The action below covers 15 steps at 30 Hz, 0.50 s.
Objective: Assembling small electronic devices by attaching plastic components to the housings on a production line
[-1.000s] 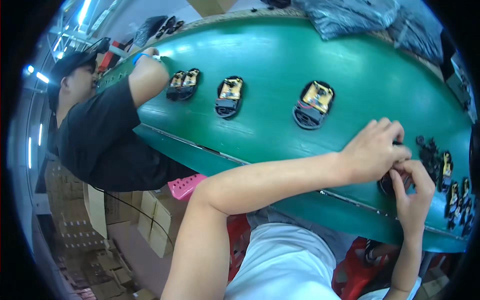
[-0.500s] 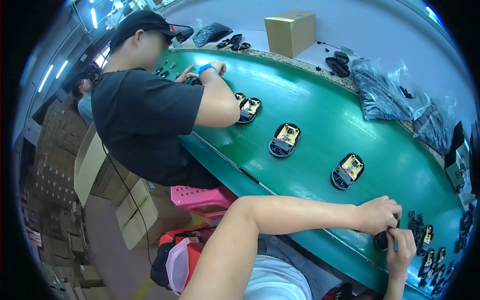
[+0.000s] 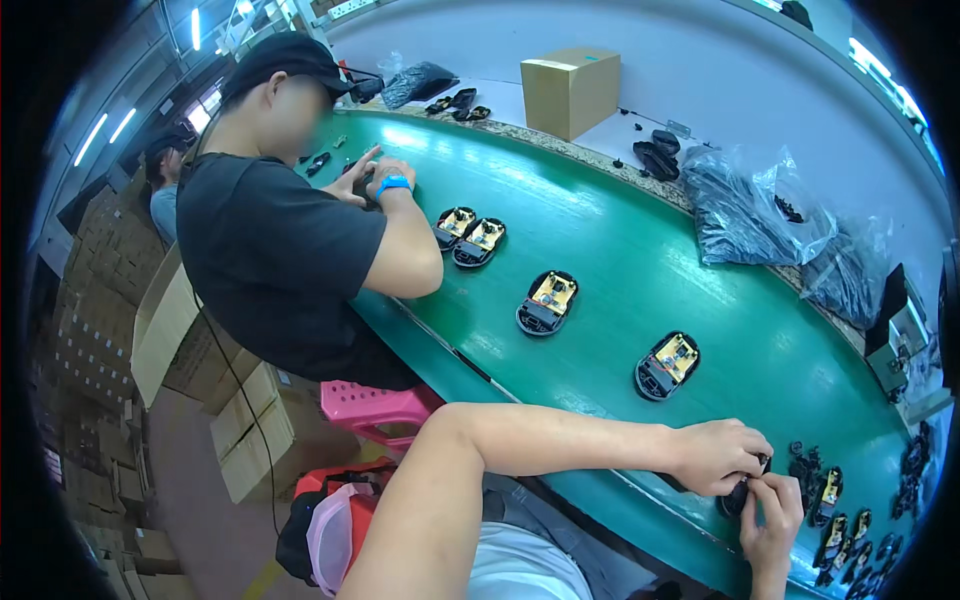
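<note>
At the green bench's near right, my left hand [image 3: 722, 456] and my right hand [image 3: 772, 513] close on a black computer mouse part [image 3: 735, 499]. Fingers of both hands meet over it and cover most of it. Just beyond my left hand lies an open mouse base [image 3: 667, 366] with a yellow circuit board in its black shell. Another open mouse base [image 3: 548, 302] sits farther left. Right of my hands are small black parts [image 3: 805, 466] and several narrow pieces with yellow boards [image 3: 832, 535].
A co-worker [image 3: 280, 220] in a dark shirt works at the left, beside two more mouse bases [image 3: 479, 243]. Along the far edge stand a cardboard box [image 3: 570, 92] and plastic bags of black parts [image 3: 745, 215]. A pink stool [image 3: 375, 408] is below the bench.
The whole view has shifted, so bench items appear farther left and lower. My hands stay together on the black part. The co-worker's elbow has drawn back, showing more of the two bases.
</note>
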Each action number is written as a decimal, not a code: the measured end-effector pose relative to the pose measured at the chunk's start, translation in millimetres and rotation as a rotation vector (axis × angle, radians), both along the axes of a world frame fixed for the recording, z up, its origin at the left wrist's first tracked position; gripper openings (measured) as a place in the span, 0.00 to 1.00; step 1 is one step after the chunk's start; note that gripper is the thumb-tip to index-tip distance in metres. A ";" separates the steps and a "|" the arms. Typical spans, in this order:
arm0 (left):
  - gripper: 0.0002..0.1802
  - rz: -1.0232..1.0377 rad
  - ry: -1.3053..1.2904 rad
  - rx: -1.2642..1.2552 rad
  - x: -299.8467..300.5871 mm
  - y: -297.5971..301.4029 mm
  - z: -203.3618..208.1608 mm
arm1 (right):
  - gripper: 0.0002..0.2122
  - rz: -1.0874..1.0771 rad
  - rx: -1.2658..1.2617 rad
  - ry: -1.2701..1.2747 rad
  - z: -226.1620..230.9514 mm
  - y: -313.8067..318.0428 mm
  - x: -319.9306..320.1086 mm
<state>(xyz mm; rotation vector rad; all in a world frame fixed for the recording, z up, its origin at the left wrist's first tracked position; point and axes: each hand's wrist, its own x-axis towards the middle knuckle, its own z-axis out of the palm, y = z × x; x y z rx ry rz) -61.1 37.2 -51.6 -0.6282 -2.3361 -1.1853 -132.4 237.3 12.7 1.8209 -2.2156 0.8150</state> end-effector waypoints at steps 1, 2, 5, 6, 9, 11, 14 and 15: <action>0.15 -0.009 -0.001 -0.003 2.4 1.2 2.0 | 0.10 -0.012 0.000 -0.001 0.4 1.7 3.6; 0.15 -0.005 -0.008 -0.001 3.4 3.0 1.8 | 0.10 -0.008 0.003 -0.007 -0.4 4.1 6.2; 0.17 -0.041 -0.041 0.024 1.7 3.4 2.8 | 0.11 -0.094 0.033 -0.054 -4.0 8.8 10.1; 0.16 -0.032 -0.053 0.039 0.7 5.0 2.0 | 0.12 -0.103 0.040 -0.052 -5.8 9.5 10.1; 0.15 0.001 -0.087 0.076 4.7 10.6 -1.3 | 0.14 -0.131 0.060 -0.111 -1.1 10.3 17.8; 0.14 0.055 -0.047 0.060 10.1 11.8 -4.1 | 0.07 -0.105 0.047 -0.032 6.7 7.3 18.4; 0.14 0.083 -0.020 0.030 15.6 11.9 -3.4 | 0.08 -0.133 0.027 -0.121 8.1 4.9 21.8; 0.14 0.098 0.010 0.023 15.4 11.5 -1.7 | 0.08 -0.158 0.026 -0.124 8.5 4.8 22.3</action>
